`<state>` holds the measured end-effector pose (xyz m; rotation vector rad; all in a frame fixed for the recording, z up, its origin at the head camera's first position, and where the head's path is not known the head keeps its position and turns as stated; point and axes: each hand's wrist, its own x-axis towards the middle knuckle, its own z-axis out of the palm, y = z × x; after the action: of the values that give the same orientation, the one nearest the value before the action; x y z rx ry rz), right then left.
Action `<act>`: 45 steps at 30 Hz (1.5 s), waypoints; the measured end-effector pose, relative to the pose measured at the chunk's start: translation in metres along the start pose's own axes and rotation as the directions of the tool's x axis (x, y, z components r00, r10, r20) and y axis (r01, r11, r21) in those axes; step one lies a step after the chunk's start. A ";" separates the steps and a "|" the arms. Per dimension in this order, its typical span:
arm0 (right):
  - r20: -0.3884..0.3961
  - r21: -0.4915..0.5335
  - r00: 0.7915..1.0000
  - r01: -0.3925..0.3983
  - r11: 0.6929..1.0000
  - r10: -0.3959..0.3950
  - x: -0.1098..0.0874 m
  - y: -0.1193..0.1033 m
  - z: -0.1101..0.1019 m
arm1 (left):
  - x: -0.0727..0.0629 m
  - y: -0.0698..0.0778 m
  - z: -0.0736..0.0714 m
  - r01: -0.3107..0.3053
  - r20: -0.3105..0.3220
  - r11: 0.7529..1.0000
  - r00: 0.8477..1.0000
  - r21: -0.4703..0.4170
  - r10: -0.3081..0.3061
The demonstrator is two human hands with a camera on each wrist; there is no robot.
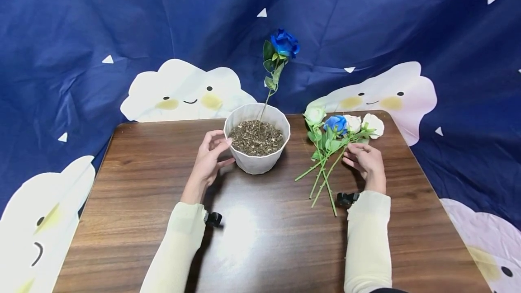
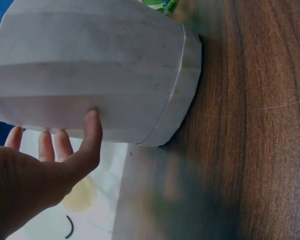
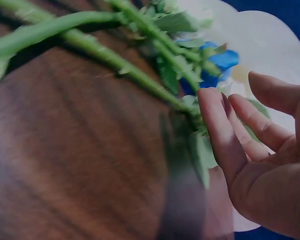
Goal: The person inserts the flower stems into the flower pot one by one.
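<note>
A faceted white flowerpot (image 1: 258,164) filled with dark soil (image 1: 256,138) stands at the back middle of the table. One blue rose (image 1: 286,43) with a leafy stem rises from the soil. My left hand (image 1: 210,159) is at the pot's left side, its fingertips touching the outer wall and rim; in the left wrist view the fingers (image 2: 93,130) are loosely bent. To the right lie several roses, pale green (image 1: 314,115), blue (image 1: 336,124) and white (image 1: 373,125), with crossed stems. My right hand (image 1: 366,159) is beside their stems, fingers relaxed; contact with a stem is unclear.
The brown wooden table (image 1: 285,248) has rounded back corners. A dark blue cloth (image 1: 211,17) with white clouds and triangles hangs behind and beside it. Small black devices are strapped at the left wrist (image 1: 213,219) and right wrist (image 1: 348,199).
</note>
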<state>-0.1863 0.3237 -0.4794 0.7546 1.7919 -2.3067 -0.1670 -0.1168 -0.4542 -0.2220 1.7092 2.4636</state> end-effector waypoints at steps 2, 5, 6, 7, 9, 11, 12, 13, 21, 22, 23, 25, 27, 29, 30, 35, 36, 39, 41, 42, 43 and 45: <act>-0.035 -0.037 0.999 -0.022 0.999 0.021 0.001 0.006 0.000 | -0.001 -0.001 0.000 0.002 -0.001 1.000 1.000 0.001 -0.002; -0.089 -0.097 0.996 -0.037 0.995 0.028 0.003 0.014 0.002 | -0.001 -0.001 0.000 0.003 -0.002 1.000 1.000 -0.001 -0.003; -0.107 -0.117 0.994 -0.037 0.992 0.024 0.003 0.016 0.003 | -0.001 -0.001 0.000 0.001 -0.002 1.000 1.000 -0.002 -0.001; -0.122 -0.131 0.992 -0.036 0.991 0.020 0.003 0.017 0.005 | -0.001 -0.001 0.000 0.001 -0.003 1.000 1.000 -0.004 -0.001; -0.155 -0.158 0.988 -0.033 0.987 0.008 0.004 0.020 0.008 | -0.001 -0.001 0.001 0.000 -0.001 1.000 1.000 -0.006 0.000; -0.194 -0.170 0.981 -0.032 0.985 -0.002 0.005 0.021 0.011 | 0.000 -0.001 0.001 -0.002 -0.002 1.000 1.000 -0.007 0.002; -0.208 -0.175 0.978 -0.033 0.984 -0.005 0.005 0.022 0.013 | 0.000 -0.001 0.001 -0.003 -0.004 1.000 1.000 -0.007 0.003; -0.223 -0.177 0.975 -0.033 0.984 -0.007 0.006 0.023 0.014 | 0.000 -0.001 0.001 -0.005 -0.006 1.000 1.000 -0.008 0.005; -0.315 -0.282 0.948 -0.045 0.958 -0.048 0.011 0.027 0.022 | -0.001 -0.001 0.002 -0.001 -0.011 1.000 1.000 -0.015 0.001; -0.316 -0.299 0.947 -0.049 0.953 -0.050 0.012 0.028 0.022 | -0.001 -0.001 0.002 -0.002 -0.011 1.000 1.000 -0.014 0.002; -0.310 -0.311 0.949 -0.048 0.949 -0.054 0.012 0.028 0.023 | -0.002 -0.001 0.001 -0.004 -0.011 1.000 1.000 -0.012 0.004; -0.303 -0.351 0.951 -0.053 0.935 -0.060 0.014 0.028 0.023 | -0.001 0.000 0.001 -0.008 -0.013 1.000 1.000 -0.010 0.007; -0.299 -0.406 0.951 -0.056 0.912 -0.074 0.015 0.028 0.023 | -0.001 0.000 0.001 -0.008 -0.012 1.000 1.000 -0.009 0.007; -0.291 -0.479 0.952 -0.057 0.876 -0.097 0.015 0.028 0.023 | -0.001 0.000 0.001 -0.010 -0.010 1.000 1.000 -0.008 0.010; -0.290 -0.515 0.951 -0.062 0.855 -0.106 0.016 0.027 0.023 | -0.001 0.000 0.001 -0.011 -0.009 1.000 1.000 -0.008 0.011; -0.285 -0.644 0.950 -0.089 0.760 -0.131 0.017 0.026 0.022 | -0.001 0.000 0.001 -0.011 -0.006 1.000 1.000 -0.009 0.011; -0.286 -0.660 0.949 -0.094 0.746 -0.134 0.018 0.026 0.022 | -0.001 0.000 0.001 -0.010 -0.005 1.000 1.000 -0.009 0.010; -0.295 -0.676 0.945 -0.101 0.730 -0.142 0.018 0.026 0.022 | -0.001 0.000 0.001 -0.011 -0.004 1.000 1.000 -0.008 0.011; -0.301 -0.636 0.943 -0.090 0.767 -0.139 0.016 0.026 0.024 | -0.001 0.000 0.001 -0.010 -0.002 1.000 1.000 -0.008 0.010; -0.300 -0.593 0.945 -0.078 0.801 -0.131 0.016 0.025 0.025 | -0.001 0.000 0.002 -0.010 -0.002 1.000 1.000 -0.009 0.010; -0.297 -0.530 0.948 -0.063 0.846 -0.115 0.015 0.024 0.025 | -0.001 0.000 0.002 -0.009 -0.002 1.000 1.000 -0.010 0.009; -0.263 -0.369 0.961 -0.014 0.929 -0.090 0.012 0.025 0.026 | -0.001 0.001 0.001 -0.006 -0.003 1.000 1.000 -0.011 0.006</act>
<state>-0.1951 0.2941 -0.5022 1.0165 2.2871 -1.8665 -0.1659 -0.1157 -0.4528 -0.2226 1.7012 2.4786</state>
